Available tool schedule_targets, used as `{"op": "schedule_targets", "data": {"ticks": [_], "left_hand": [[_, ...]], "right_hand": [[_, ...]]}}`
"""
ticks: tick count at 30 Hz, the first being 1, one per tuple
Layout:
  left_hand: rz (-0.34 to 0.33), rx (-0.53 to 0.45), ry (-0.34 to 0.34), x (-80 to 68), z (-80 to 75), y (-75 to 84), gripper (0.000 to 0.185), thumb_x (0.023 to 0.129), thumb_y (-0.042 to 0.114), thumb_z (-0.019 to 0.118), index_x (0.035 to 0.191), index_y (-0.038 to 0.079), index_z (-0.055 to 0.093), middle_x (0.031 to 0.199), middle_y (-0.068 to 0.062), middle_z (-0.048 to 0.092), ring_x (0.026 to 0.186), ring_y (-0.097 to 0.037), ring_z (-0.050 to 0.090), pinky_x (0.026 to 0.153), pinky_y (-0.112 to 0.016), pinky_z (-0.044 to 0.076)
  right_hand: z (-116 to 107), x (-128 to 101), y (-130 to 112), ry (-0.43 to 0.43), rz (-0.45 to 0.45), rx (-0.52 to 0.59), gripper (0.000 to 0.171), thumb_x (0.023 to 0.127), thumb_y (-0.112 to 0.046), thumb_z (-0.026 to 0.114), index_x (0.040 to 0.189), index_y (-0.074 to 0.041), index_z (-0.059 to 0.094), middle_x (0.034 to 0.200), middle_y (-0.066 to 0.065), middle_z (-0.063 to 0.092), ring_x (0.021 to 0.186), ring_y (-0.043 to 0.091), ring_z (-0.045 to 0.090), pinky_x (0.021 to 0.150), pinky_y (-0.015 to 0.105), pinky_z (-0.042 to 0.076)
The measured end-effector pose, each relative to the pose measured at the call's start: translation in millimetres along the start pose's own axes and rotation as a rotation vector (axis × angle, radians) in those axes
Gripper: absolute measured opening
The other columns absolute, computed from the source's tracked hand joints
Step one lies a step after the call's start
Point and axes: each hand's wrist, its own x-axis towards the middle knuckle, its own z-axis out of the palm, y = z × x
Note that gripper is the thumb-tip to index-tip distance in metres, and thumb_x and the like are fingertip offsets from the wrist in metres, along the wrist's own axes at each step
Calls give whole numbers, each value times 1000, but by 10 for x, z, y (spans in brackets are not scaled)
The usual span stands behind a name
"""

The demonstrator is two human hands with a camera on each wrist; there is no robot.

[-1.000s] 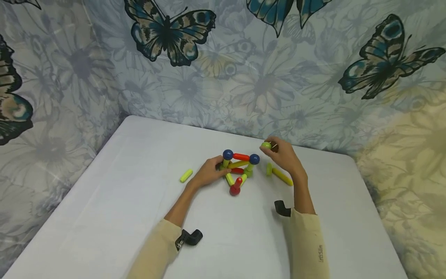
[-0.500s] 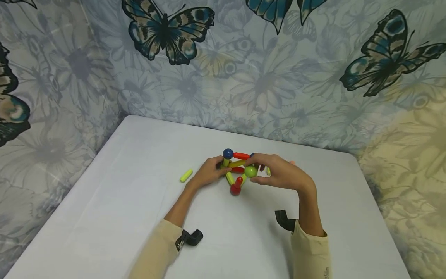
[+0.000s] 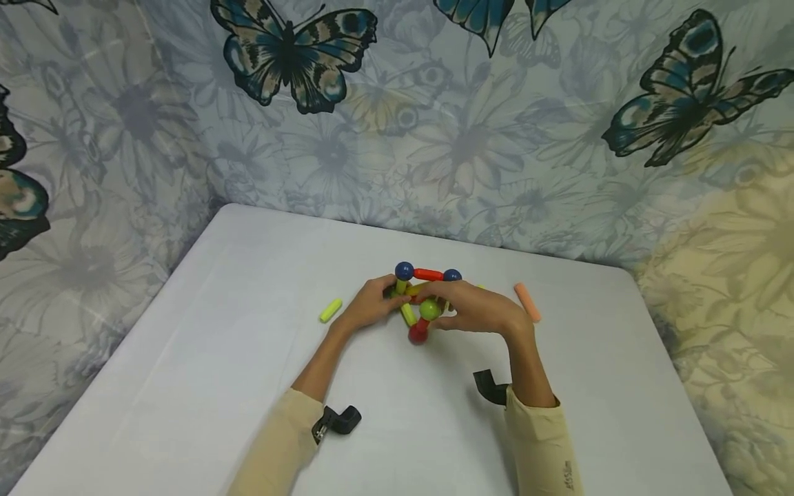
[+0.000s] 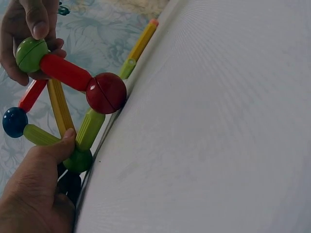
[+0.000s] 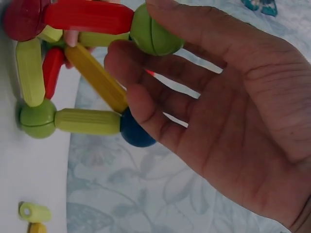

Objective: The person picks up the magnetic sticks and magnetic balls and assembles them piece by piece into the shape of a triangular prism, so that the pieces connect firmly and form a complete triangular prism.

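Note:
A frame of magnetic rods and balls stands on the white table. It has blue balls at the back, a red rod between them and a red ball in front. My left hand holds its left corner, thumb by a green ball and the yellow rod. My right hand pinches a lime-green ball between thumb and fingers. This ball touches the end of the upright red rod rising from the red ball. My right hand hides the frame's right side in the head view.
A loose lime rod lies left of my left hand. An orange rod lies beyond my right wrist. In the right wrist view, another lime rod lies near a yellow piece. The patterned wall borders the table's back edge.
My right hand has brought the lime-green ball from the back right, left and forward, onto the upright red rod's end. My left hand has stayed at the frame's left corner.

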Motion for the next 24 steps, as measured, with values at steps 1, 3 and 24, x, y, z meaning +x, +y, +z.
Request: {"op": "schedule_targets", "data": {"ticks": [1, 3, 24], "left_hand": [[-4, 7, 1, -3, -3, -1, 26, 101, 24, 71, 121, 7, 67, 114, -8, 71, 107, -21, 61, 103, -38, 51], [-8, 8, 1, -9, -5, -1, 27, 100, 23, 71, 121, 7, 67, 115, -9, 71, 108, -21, 61, 103, -39, 51], [-22, 20, -16, 10, -3, -23, 31, 102, 27, 69, 124, 6, 66, 117, -10, 71, 108, -22, 61, 104, -41, 51]], "right_hand": [[-11, -12, 6, 2, -3, 3, 47, 94, -13, 78, 139, -12, 62, 119, -3, 71, 104, 16, 67, 92, 34, 57], [-56, -70, 26, 32, -7, 20, 45, 95, -13, 76, 138, -12, 62, 117, -2, 71, 104, 17, 67, 91, 34, 57], [59, -54, 867, -102, 563, -66, 20, 102, -14, 62, 119, -10, 70, 113, 15, 71, 103, 30, 64, 97, 49, 47]]}}
